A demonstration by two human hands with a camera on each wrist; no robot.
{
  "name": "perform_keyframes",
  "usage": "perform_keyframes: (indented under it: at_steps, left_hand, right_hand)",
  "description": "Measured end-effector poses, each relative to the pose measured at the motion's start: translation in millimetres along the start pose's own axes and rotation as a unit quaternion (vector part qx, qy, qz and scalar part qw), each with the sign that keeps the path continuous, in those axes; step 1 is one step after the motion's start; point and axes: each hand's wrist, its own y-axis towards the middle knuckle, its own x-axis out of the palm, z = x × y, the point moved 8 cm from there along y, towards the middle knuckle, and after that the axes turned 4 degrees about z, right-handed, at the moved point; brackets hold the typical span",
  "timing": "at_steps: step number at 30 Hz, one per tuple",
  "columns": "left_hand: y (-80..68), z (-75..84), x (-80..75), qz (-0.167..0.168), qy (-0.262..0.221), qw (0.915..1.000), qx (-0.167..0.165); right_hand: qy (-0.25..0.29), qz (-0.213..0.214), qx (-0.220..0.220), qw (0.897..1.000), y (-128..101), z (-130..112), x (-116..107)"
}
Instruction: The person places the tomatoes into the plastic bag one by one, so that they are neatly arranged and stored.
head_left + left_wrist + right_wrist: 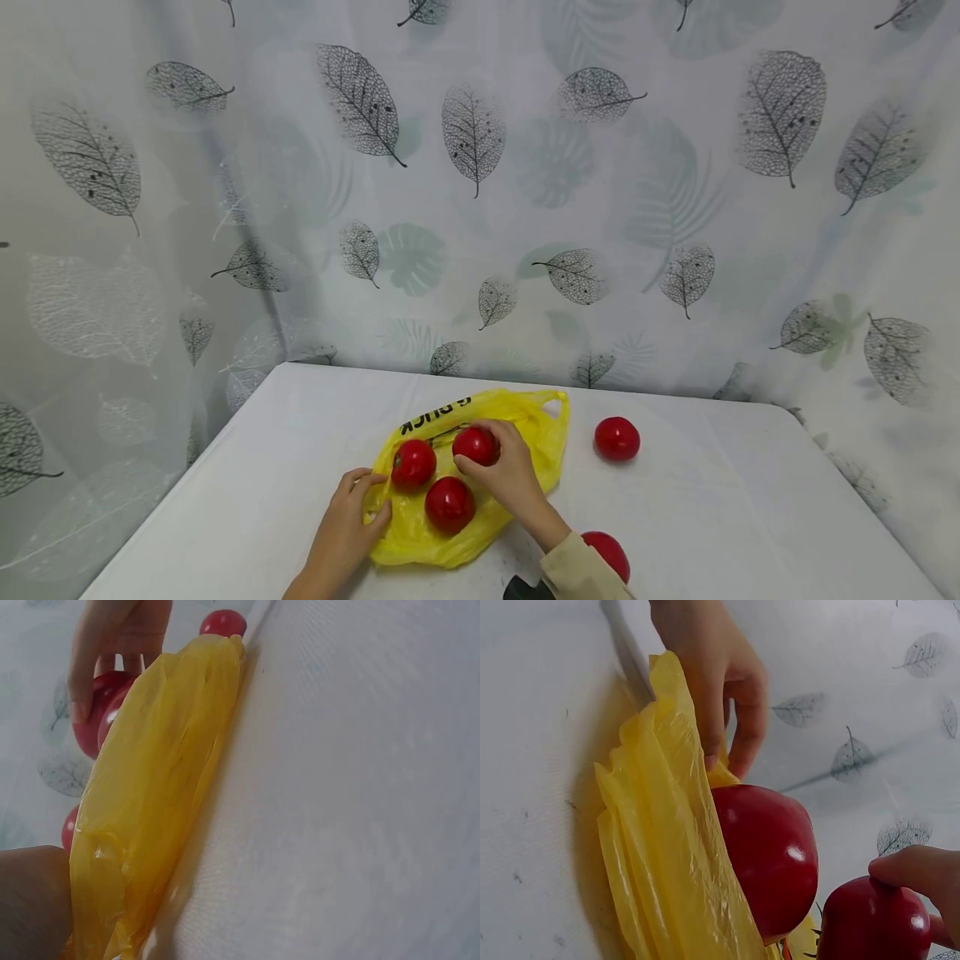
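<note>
A yellow plastic bag (517, 408) with black print lies spread on the table. My left hand (347, 521) pinches its left edge between thumb and fingers, as the right wrist view also shows. My right hand (513, 467) grips a glossy red tomato (475, 447) over the bag, thumb on one side and fingers on the other. Two more tomatoes rest on the bag: one on the left (413, 464), one at the front (450, 505). In the left wrist view the bag's raised side (157, 772) partly hides the tomatoes.
On the white table (720, 500), one tomato (617, 438) sits right of the bag. Another tomato (609, 553) lies near the front, partly covered by my right sleeve (581, 571). A leaf-patterned curtain (480, 208) hangs behind the table.
</note>
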Motion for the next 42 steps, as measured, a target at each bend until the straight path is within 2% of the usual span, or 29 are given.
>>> perform_keyframes:
  at_steps: [5,12,19,28,34,42]
  left_hand:
    - [-1.0,-0.7,-0.9,0.003,0.002,1.0000,0.002]
    - [-1.0,-0.4,0.1,0.004,-0.003,1.0000,0.003]
    - [0.0,1.1,1.8,0.004,0.004,0.9999,0.010]
    - [-1.3,2.9,-2.5,0.020,0.011,0.9996,0.018]
    - [-0.7,-0.4,-0.2,0.007,0.004,1.0000,0.003]
    - [-1.0,0.1,-0.8,0.010,0.005,0.9999,0.010]
  right_hand:
    - [0.002,0.002,0.002,1.000,7.0,0.4,6.3]
    - [0.009,-0.007,0.032,0.999,13.5,8.1,14.8]
    - [0.004,-0.005,0.043,0.999,17.1,13.8,19.4]
    - [-0.007,-0.020,0.050,0.999,19.6,17.0,30.4]
    - [-0.006,-0.022,0.052,0.998,20.8,16.7,35.4]
    - [-0.011,-0.043,0.053,0.998,20.0,19.4,42.7]
